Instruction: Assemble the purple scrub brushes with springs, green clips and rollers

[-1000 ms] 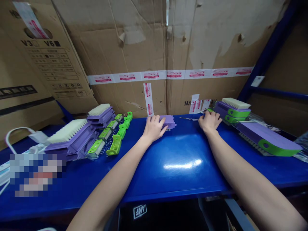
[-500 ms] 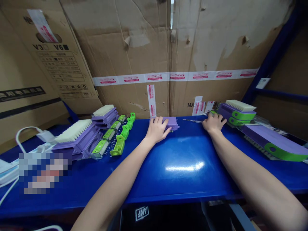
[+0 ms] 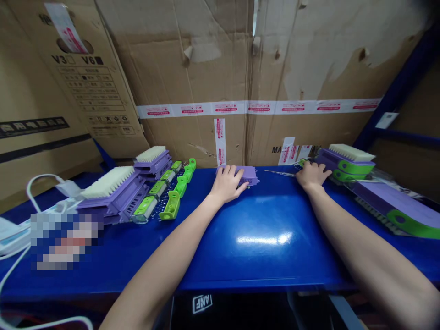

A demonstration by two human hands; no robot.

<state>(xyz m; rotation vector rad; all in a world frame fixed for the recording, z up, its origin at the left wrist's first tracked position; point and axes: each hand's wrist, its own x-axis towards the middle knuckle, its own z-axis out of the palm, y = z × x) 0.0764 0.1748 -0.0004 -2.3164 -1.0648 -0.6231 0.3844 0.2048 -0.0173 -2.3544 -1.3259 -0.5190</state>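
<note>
My left hand lies over a purple plastic housing at the back of the blue table, fingers curled onto it. My right hand rests further right, fingers bent down next to a small green part and a thin metal tool; whether it grips anything is hidden. Just right of that hand stand stacked purple-and-green brushes with white bristles.
At the left are purple brushes, a row of green clips and springs, and a white cable. A long purple-and-green piece lies at the right. Cardboard boxes wall the back; a blue shelf post stands right.
The view has shifted a little, so everything sits slightly further right. Both hands stay where they were on the table.
</note>
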